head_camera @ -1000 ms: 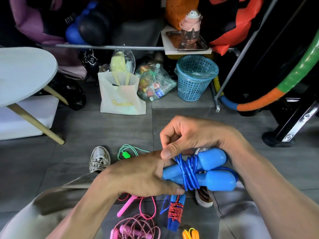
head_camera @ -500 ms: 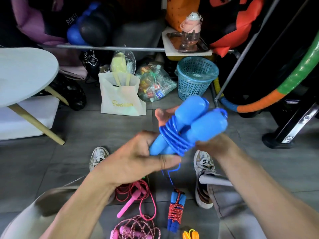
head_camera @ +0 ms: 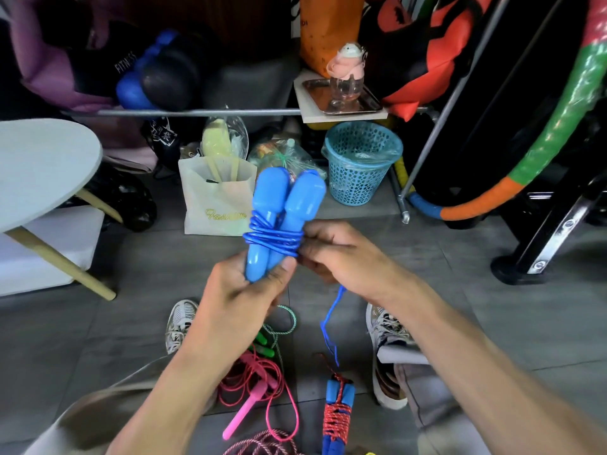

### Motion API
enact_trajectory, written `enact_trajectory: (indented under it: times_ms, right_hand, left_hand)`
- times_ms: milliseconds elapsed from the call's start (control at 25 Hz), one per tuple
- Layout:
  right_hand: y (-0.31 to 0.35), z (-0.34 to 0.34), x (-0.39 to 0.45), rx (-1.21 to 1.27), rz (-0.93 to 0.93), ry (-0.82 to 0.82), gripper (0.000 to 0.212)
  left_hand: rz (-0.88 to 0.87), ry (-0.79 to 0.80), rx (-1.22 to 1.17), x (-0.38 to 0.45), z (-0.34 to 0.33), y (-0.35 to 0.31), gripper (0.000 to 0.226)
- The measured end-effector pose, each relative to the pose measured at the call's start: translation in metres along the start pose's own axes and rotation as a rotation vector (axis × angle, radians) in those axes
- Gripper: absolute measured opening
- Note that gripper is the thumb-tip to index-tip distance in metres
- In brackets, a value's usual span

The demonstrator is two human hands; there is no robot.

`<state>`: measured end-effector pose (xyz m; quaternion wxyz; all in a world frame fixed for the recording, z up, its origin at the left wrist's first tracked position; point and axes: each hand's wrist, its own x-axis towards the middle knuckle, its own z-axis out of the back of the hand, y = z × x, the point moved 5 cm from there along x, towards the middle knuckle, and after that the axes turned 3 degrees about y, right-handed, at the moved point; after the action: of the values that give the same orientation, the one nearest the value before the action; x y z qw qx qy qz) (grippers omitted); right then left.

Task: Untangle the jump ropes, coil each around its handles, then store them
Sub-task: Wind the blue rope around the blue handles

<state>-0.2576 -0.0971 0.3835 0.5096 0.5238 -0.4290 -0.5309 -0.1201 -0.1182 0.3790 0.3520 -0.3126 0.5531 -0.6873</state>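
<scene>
**Blue rope held upright, cord wound at mid-handle**

The left hand (head_camera: pixel 243 290) grips the narrow lower ends of the two blue handles (head_camera: pixel 282 211), fingers and thumb curled round them, so the pair stands nearly upright with the fat rounded ends on top, tilted slightly to the right. The handles lie side by side and touch. Just above the left hand's grip, the blue cord (head_camera: pixel 272 238) runs round both handles in several tight turns, forming a band across their waist.

The right hand (head_camera: pixel 341 257) sits at the right edge of that band, its fingertips bunched and pinching the cord where it leaves the coil. Below this hand a loose tail of the same cord (head_camera: pixel 330 326) hangs down toward the floor, between the two shoes (head_camera: pixel 384 330).

On the grey tile floor beneath the hands lie other ropes: a pink rope (head_camera: pixel 253 392) in loose loops with its handle pointing down-left, a green rope (head_camera: pixel 276 330) partly hidden behind the left wrist, and a bundle with blue handles wrapped in red cord (head_camera: pixel 336 412). A braided pink-and-white rope (head_camera: pixel 262 443) shows at the bottom edge.

Farther back stand a paper bag (head_camera: pixel 216 198), a teal basket (head_camera: pixel 361 162) and a round white table (head_camera: pixel 42 165) at the left.
</scene>
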Motion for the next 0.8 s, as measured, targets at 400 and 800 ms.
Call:
enact_trajectory:
  times_ms: [400,800]
  right_hand:
    - [0.001,-0.007,-0.009,0.026,-0.103,-0.043,0.011]
    - [0.021,-0.006,-0.017,0.235,0.034,-0.14,0.028]
  left_hand:
    - [-0.042,-0.088,0.528,0.013,-0.003,0.003,0.029]
    - [0.177,0.376,-0.178,0.005,-0.011,0.002,0.026]
